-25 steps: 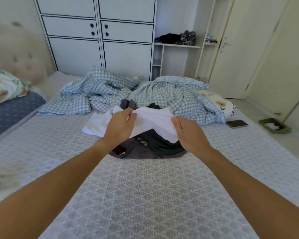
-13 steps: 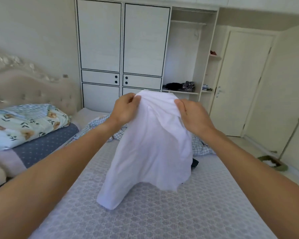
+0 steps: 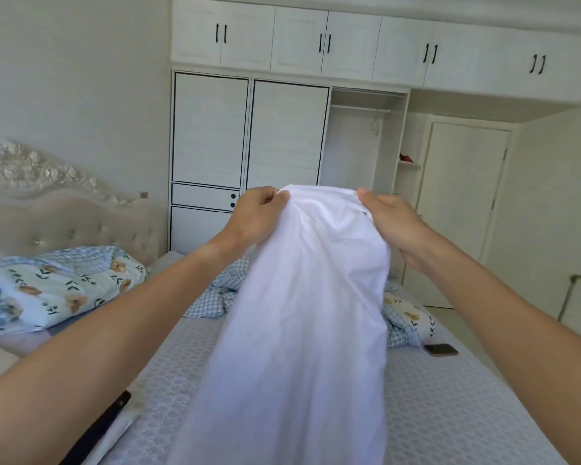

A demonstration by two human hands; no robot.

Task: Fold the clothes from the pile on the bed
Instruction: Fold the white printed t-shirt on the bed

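A white garment [image 3: 302, 313] hangs in the air in front of me, held up by its top edge. My left hand [image 3: 257, 213] pinches the top left corner and my right hand [image 3: 389, 219] grips the top right. The cloth drapes down over the middle of the bed [image 3: 450, 407] and hides the pile of dark clothes behind it. Its lower end runs out of view at the bottom.
A crumpled blue checked duvet [image 3: 222, 293] lies across the far end of the bed, a flowered pillow [image 3: 57, 290] at the left by the padded headboard [image 3: 64, 216]. A phone [image 3: 440, 349] rests near the right edge. A dark item [image 3: 98, 427] lies at the lower left. White wardrobes [image 3: 249, 135] stand behind.
Both hands have lifted the white garment off the dark pile and raised it high. The cloth now hangs full length, and my view has tilted upward.
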